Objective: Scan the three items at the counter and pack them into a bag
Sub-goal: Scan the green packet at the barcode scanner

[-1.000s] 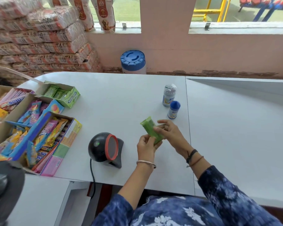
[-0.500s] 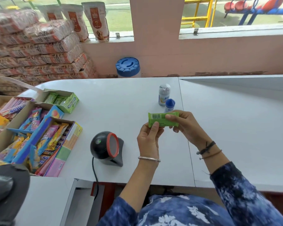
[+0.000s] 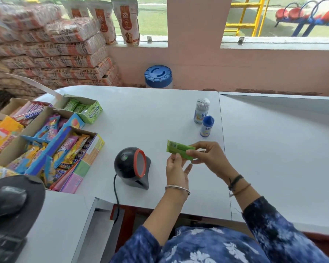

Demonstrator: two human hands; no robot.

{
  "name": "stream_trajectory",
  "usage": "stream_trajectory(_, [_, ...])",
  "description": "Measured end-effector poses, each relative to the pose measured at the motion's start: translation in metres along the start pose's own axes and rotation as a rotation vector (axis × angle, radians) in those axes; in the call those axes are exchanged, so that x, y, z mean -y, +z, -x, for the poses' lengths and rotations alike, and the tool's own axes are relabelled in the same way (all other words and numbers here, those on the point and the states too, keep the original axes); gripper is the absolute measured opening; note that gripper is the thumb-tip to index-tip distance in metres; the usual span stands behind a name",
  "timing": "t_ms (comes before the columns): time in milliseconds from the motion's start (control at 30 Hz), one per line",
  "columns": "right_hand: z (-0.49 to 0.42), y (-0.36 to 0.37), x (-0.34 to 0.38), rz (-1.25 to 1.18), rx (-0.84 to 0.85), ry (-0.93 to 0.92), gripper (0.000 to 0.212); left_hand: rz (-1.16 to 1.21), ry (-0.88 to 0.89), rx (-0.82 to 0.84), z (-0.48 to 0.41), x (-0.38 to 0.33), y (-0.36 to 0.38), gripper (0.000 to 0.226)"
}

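A flat green packet (image 3: pixel 179 150) is held above the white counter (image 3: pixel 160 114), its barcode end pointing left. My right hand (image 3: pixel 207 156) pinches its right end between thumb and fingers. My left hand (image 3: pixel 177 169) is just under the packet, fingers spread, fingertips near its lower edge. The black scanner (image 3: pixel 132 167) with a red ring stands on the counter to the left of both hands, its window facing them. Behind the hands stand a white tube-shaped container (image 3: pixel 201 110) and a small blue-capped bottle (image 3: pixel 207 126), side by side.
Open cardboard boxes of sweets (image 3: pixel 46 137) fill the counter's left side, with a green gum box (image 3: pixel 84 109) behind them. A black mouse on a pad (image 3: pixel 8 204) lies at the lower left. A blue-lidded jar (image 3: pixel 158 76) stands beyond the counter.
The packet has been turned from upright to lying level and has moved slightly left toward the scanner. My left hand has loosened its hold and opened beneath it.
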State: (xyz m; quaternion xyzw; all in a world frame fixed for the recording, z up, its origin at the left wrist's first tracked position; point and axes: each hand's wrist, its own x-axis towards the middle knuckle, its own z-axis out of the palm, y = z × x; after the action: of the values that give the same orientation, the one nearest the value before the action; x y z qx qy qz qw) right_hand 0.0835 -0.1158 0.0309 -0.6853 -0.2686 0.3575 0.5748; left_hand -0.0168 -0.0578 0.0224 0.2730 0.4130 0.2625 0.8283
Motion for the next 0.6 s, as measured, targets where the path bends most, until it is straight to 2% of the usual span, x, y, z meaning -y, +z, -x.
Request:
stream_trajectory(133, [0.002, 0.028, -0.017, 0.113, 0.105, -0.033, 0.015, 0.151, -0.017, -0.104, -0.003, 0.003, -0.022, 0.033])
stream_trajectory(267, [0.002, 0.042, -0.015, 0.186, 0.186, -0.146, 0.017, 0.239, -0.019, -0.183, -0.004, -0.001, -0.029, 0.036])
stream_trajectory(433, [-0.001, 0.045, -0.011, 0.204, 0.226, -0.239, 0.016, 0.253, 0.004, -0.228, -0.003, -0.003, -0.029, 0.035])
stream_trajectory(600, [-0.004, 0.038, -0.015, 0.215, 0.196, -0.272, 0.015, 0.202, 0.024, -0.200, -0.006, 0.001, -0.025, 0.034])
